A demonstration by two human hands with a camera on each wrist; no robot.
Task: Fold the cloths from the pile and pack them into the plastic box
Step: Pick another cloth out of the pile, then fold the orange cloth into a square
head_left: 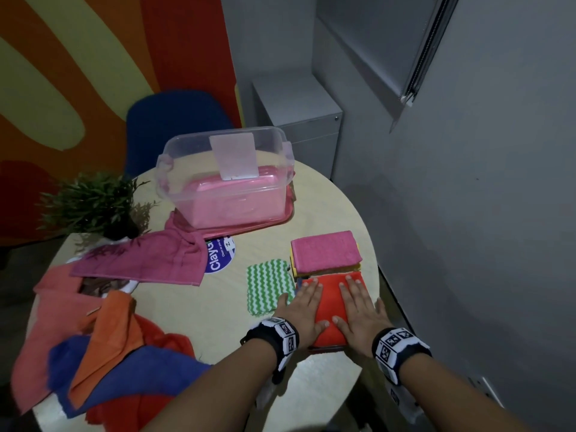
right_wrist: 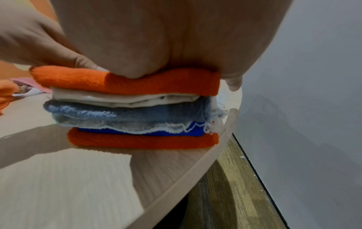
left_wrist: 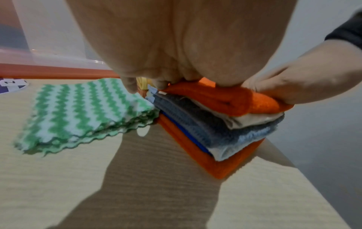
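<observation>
While both palms press flat, fingers spread, the left hand [head_left: 304,310] and right hand [head_left: 358,310] compress the folded orange cloth [head_left: 330,302] atop its stack [right_wrist: 137,108]; next, probably, transfer into the plastic box [head_left: 227,179].

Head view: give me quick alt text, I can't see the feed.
Both hands, left hand and right hand, press flat on an orange folded cloth topping a stack at the table edge. Beyond sit a pink-topped stack, a green zigzag cloth and the plastic box.

A round blue sticker [head_left: 220,256] on the table reads "Clayg…", partly hidden.
</observation>
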